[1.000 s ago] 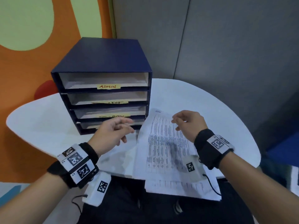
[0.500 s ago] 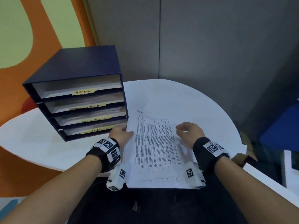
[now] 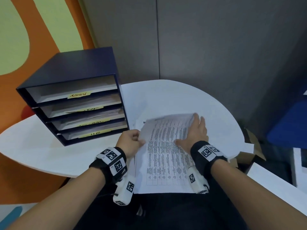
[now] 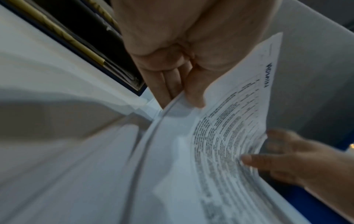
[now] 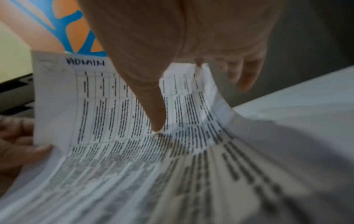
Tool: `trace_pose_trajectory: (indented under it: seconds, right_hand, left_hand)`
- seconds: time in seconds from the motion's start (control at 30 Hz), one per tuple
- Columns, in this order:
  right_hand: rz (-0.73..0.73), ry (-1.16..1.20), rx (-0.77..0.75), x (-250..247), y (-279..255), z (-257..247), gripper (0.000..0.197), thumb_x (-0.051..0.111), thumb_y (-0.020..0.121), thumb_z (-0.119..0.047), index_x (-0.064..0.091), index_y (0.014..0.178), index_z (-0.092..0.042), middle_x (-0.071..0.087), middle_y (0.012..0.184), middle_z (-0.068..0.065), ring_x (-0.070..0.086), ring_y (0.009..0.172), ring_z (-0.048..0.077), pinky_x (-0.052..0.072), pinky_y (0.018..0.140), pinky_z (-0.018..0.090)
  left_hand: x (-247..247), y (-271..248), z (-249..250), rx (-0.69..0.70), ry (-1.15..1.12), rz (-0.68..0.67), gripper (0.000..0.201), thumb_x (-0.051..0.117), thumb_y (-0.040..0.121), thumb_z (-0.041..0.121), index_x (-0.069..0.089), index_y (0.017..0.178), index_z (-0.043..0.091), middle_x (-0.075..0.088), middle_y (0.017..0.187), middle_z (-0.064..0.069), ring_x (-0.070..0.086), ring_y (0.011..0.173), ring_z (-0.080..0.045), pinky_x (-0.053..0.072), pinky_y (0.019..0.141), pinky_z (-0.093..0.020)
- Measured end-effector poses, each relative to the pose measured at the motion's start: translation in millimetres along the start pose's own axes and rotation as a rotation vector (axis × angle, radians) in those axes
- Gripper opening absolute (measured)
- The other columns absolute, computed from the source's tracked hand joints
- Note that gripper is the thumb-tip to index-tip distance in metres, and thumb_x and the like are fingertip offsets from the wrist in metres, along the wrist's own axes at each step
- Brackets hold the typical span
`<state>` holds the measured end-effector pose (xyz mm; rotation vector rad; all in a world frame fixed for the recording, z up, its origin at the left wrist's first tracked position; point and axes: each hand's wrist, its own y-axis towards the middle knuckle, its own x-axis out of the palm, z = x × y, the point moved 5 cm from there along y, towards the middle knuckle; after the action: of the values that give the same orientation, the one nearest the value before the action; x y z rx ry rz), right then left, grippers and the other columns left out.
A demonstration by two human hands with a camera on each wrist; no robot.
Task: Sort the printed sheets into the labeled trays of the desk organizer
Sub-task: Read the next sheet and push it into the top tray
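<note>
On white round table beside grey partition: navy organizer, printed sheets.

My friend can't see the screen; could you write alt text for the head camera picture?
Two hands curl up the far end of a printed sheet on a white table: the left hand pinches its left edge, the right hand rests spread on its right side. Left of them stands a dark blue organizer, its top tray labelled ADMIN.

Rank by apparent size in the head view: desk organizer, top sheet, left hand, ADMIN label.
1. desk organizer
2. top sheet, which is nearer the camera, so its true size against the organizer is unsure
3. left hand
4. ADMIN label, clearly smallest
</note>
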<state>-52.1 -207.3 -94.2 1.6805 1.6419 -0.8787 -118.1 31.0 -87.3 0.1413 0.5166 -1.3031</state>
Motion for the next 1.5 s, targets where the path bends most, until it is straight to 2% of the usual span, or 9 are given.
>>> trace_pose_trajectory:
  seconds: [0.13,0.3,0.43,0.6,0.77,1.03,1.13,1.3,1.5]
  right_hand:
    - [0.130,-0.301,-0.394,-13.3,-1.1,-17.2,0.117,0.082,0.068,-0.037,-0.001,0.151,-0.035,-0.014,0.160,0.001,-0.005,0.148,0.023,0.013,0.114,0.048]
    - [0.119,-0.281,-0.679,7.0,-5.3,-20.6,0.036,0.073,0.080,-0.017,0.063,0.111,-0.032,0.064,0.116,-0.015,0.057,0.116,0.014,0.015,0.102,0.040]
    - [0.167,-0.361,-0.754,9.5,-8.4,-29.4,0.038,0.068,0.077,-0.004,0.066,0.106,-0.027,0.069,0.103,-0.012,0.064,0.100,0.017,0.024,0.096,0.043]
    - [0.094,-0.452,-0.788,18.8,-14.3,-35.6,0.038,0.051,0.091,-0.024,0.056,0.128,-0.020,0.063,0.124,-0.003,0.056,0.116,0.022,0.032,0.098,0.049]
    - [0.026,-0.505,-0.763,26.7,-13.6,-33.5,0.052,0.050,0.092,-0.034,0.043,0.141,-0.018,0.052,0.139,0.004,0.046,0.129,0.026,0.029,0.105,0.050]
    - [-0.104,-0.523,-0.713,36.3,-17.0,-27.1,0.066,0.045,0.094,-0.043,0.019,0.151,-0.021,0.026,0.156,0.006,0.021,0.145,0.025,0.015,0.113,0.049]
    - [-0.139,-0.548,-0.695,39.3,-18.4,-25.8,0.071,0.045,0.094,-0.044,0.013,0.152,-0.020,0.020,0.158,0.007,0.016,0.146,0.026,0.013,0.114,0.050]
    - [-0.134,-0.574,-0.696,45.8,-21.1,-23.8,0.064,0.043,0.093,-0.045,0.026,0.148,-0.017,0.024,0.156,0.008,0.017,0.145,0.027,0.017,0.112,0.050]
    - [-0.135,-0.567,-0.694,49.7,-23.3,-22.2,0.061,0.040,0.093,-0.044,0.030,0.147,-0.017,0.022,0.157,0.008,0.016,0.146,0.027,0.018,0.111,0.052]
  left_hand:
    - [7.8,-1.7,-1.3,0.062,0.191,-0.001,0.025,0.073,0.081,-0.004,0.071,0.066,0.016,0.069,0.070,0.007,0.062,0.067,-0.008,0.048,0.063,-0.017]
    - [9.9,6.6,-4.2,0.054,0.229,-0.060,0.019,0.074,0.082,0.002,0.077,0.076,0.020,0.075,0.083,0.003,0.068,0.078,-0.010,0.051,0.070,-0.021]
    - [4.1,23.0,-0.4,0.019,0.333,-0.223,0.027,0.067,0.088,0.005,0.079,0.104,0.023,0.074,0.105,0.008,0.067,0.092,-0.010,0.055,0.081,-0.026]
    - [-4.7,45.1,25.3,0.092,0.412,-0.154,0.057,0.041,0.090,-0.007,0.058,0.136,0.021,0.057,0.138,0.002,0.057,0.124,-0.019,0.051,0.100,-0.038]
    - [12.1,66.3,33.6,0.059,0.621,-0.173,0.068,0.048,0.094,0.004,0.023,0.156,0.015,0.030,0.160,-0.010,0.035,0.144,-0.027,0.034,0.116,-0.037]
    - [6.4,74.2,38.5,0.128,0.814,0.023,0.054,0.060,0.088,0.015,0.046,0.140,0.015,0.062,0.127,-0.008,0.058,0.117,-0.027,0.051,0.095,-0.037]
    - [-4.2,59.5,47.2,0.245,0.705,0.108,0.023,0.065,0.089,0.016,0.066,0.111,0.022,0.071,0.099,0.002,0.066,0.093,-0.019,0.055,0.084,-0.033]
    - [8.1,27.0,27.6,0.238,0.639,-0.306,0.006,0.079,0.082,0.020,0.078,0.087,0.024,0.068,0.077,0.017,0.062,0.069,0.003,0.046,0.061,-0.012]
    - [15.0,28.4,13.0,0.203,0.600,-0.387,0.010,0.084,0.078,0.019,0.080,0.087,0.021,0.069,0.073,0.016,0.058,0.062,0.005,0.042,0.056,-0.007]
